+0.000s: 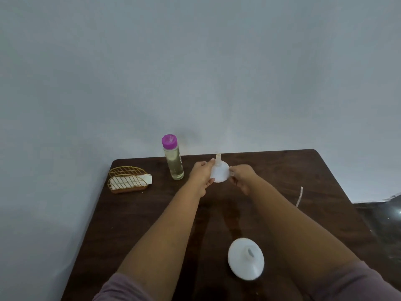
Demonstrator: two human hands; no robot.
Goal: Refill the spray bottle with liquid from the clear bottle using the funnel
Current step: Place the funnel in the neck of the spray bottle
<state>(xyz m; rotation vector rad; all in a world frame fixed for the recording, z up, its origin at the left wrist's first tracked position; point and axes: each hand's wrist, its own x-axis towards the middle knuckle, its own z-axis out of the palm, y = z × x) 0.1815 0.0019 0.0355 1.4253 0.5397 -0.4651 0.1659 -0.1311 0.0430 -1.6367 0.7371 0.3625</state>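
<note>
A white funnel (219, 172) is held upside down over the far middle of the dark wooden table (152, 213), spout pointing up. My left hand (200, 175) grips its left rim and my right hand (242, 177) pinches its right rim. The clear bottle (174, 161), with a purple cap and pale yellowish liquid, stands upright just left of my left hand. The white spray bottle (246, 259) stands near the table's front between my forearms, seen from above with its neck open and no spray head on it.
A gold wire napkin holder (128, 180) with white napkins sits at the table's far left corner. A thin pale tube (299, 196) lies to the right. A plain wall rises behind the table; its right edge drops off beyond the tube.
</note>
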